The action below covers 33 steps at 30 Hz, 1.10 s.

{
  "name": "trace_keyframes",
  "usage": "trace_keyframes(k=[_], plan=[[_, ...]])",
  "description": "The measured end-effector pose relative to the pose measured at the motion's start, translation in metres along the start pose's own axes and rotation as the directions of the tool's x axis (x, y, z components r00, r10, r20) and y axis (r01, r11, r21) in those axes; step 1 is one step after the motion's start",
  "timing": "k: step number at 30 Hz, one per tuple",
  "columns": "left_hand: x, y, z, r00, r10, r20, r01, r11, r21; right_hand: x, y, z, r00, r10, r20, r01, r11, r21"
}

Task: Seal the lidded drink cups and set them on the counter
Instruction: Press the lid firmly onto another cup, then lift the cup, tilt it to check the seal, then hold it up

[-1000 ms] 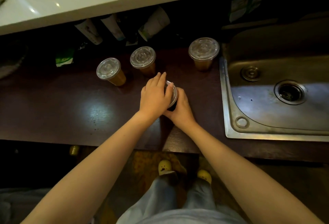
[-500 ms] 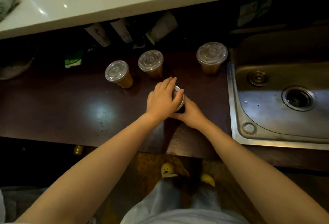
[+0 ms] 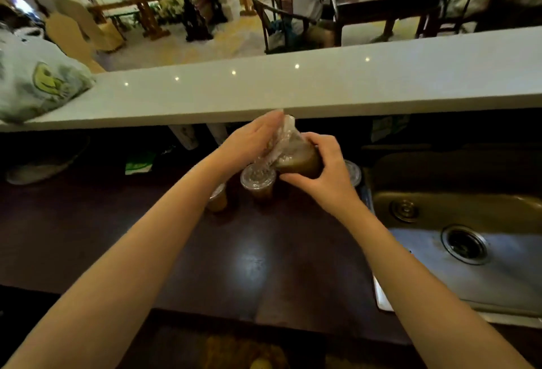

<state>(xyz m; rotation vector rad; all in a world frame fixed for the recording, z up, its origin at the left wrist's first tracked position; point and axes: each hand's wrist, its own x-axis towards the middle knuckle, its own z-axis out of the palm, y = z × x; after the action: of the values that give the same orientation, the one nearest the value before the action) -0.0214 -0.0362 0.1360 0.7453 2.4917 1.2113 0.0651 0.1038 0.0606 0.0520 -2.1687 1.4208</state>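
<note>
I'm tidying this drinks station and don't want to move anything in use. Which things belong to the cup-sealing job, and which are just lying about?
In use: held drink cup, left hand, right hand, lidded cup, half-hidden cup, cup behind the right hand, white counter.

Lying about: plastic bag, sink, green packet.
</note>
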Motion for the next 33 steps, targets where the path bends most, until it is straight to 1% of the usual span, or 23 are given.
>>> trace_keyframes(k=[1,2,4,6,8,9,11,12,14,15,16,17,19,20,23,25,26,28,30,31,33], plan=[[-0.001,0.006,-0.009,0.997,-0.060,0.054,0.065,0.994,-0.092,0.008,-0.010,-0.006,0.998,-0.059,0.009,0.060,0.996,-0.067],[-0.001,0.011,-0.015,0.989,-0.081,0.122,0.102,0.979,-0.178,0.015,-0.018,-0.012,0.994,-0.106,0.027,0.108,0.986,-0.130],[-0.004,0.015,-0.023,0.978,-0.032,0.204,0.099,0.939,-0.329,0.028,-0.031,-0.019,0.984,-0.170,0.061,0.180,0.957,-0.228],[-0.005,0.017,-0.025,0.980,0.015,0.198,0.075,0.896,-0.439,0.036,-0.039,-0.021,0.976,-0.200,0.092,0.217,0.937,-0.273],[-0.006,0.018,-0.023,0.991,0.041,0.127,0.022,0.889,-0.457,0.040,-0.043,-0.023,0.976,-0.174,0.132,0.203,0.946,-0.251],[-0.006,0.018,-0.023,0.996,0.057,0.068,-0.023,0.904,-0.427,0.041,-0.043,-0.024,0.981,-0.125,0.151,0.155,0.965,-0.211],[-0.010,0.016,-0.023,0.989,0.135,-0.054,-0.145,0.938,-0.315,0.040,-0.043,-0.030,0.982,0.050,0.184,-0.041,0.998,-0.051],[-0.014,0.014,-0.024,0.977,0.193,-0.092,-0.211,0.939,-0.272,0.039,-0.044,-0.032,0.968,0.143,0.208,-0.158,0.986,0.059],[-0.021,0.012,-0.028,0.945,0.306,-0.115,-0.326,0.911,-0.253,0.034,-0.046,-0.034,0.924,0.258,0.282,-0.341,0.891,0.300],[-0.024,0.012,-0.029,0.925,0.362,-0.116,-0.380,0.889,-0.256,0.034,-0.047,-0.033,0.908,0.278,0.313,-0.392,0.828,0.402],[-0.026,0.011,-0.030,0.902,0.416,-0.115,-0.432,0.867,-0.248,0.034,-0.049,-0.031,0.897,0.288,0.334,-0.423,0.778,0.464],[-0.027,0.010,-0.030,0.878,0.466,-0.112,-0.479,0.848,-0.229,0.035,-0.051,-0.030,0.889,0.296,0.349,-0.442,0.750,0.491],[-0.025,0.007,-0.027,0.843,0.528,-0.103,-0.538,0.821,-0.193,0.039,-0.055,-0.026,0.886,0.306,0.350,-0.450,0.752,0.481],[-0.024,0.005,-0.026,0.839,0.536,-0.094,-0.543,0.817,-0.193,0.041,-0.057,-0.023,0.888,0.315,0.336,-0.446,0.766,0.463],[-0.016,-0.006,-0.028,0.868,0.496,-0.025,-0.490,0.844,-0.217,0.044,-0.059,-0.016,0.897,0.363,0.251,-0.440,0.775,0.454],[-0.011,-0.013,-0.031,0.916,0.401,0.027,-0.375,0.877,-0.300,0.044,-0.056,-0.012,0.919,0.347,0.187,-0.394,0.799,0.453],[-0.010,-0.015,-0.032,0.942,0.331,0.053,-0.285,0.874,-0.393,0.043,-0.054,-0.012,0.931,0.327,0.162,-0.365,0.825,0.431],[-0.005,-0.017,-0.035,0.966,0.213,0.146,-0.091,0.810,-0.579,0.043,-0.054,-0.013,0.958,0.253,0.137,-0.285,0.898,0.335],[-0.001,-0.016,-0.038,0.945,0.176,0.276,0.060,0.736,-0.674,0.042,-0.055,-0.015,0.977,0.145,0.159,-0.177,0.961,0.211],[0.000,-0.015,-0.039,0.935,0.169,0.312,0.109,0.700,-0.706,0.042,-0.056,-0.016,0.980,0.091,0.178,-0.123,0.977,0.175],[0.001,-0.012,-0.041,0.943,0.122,0.310,0.158,0.656,-0.738,0.043,-0.058,-0.017,0.977,0.012,0.212,-0.048,0.985,0.165]])
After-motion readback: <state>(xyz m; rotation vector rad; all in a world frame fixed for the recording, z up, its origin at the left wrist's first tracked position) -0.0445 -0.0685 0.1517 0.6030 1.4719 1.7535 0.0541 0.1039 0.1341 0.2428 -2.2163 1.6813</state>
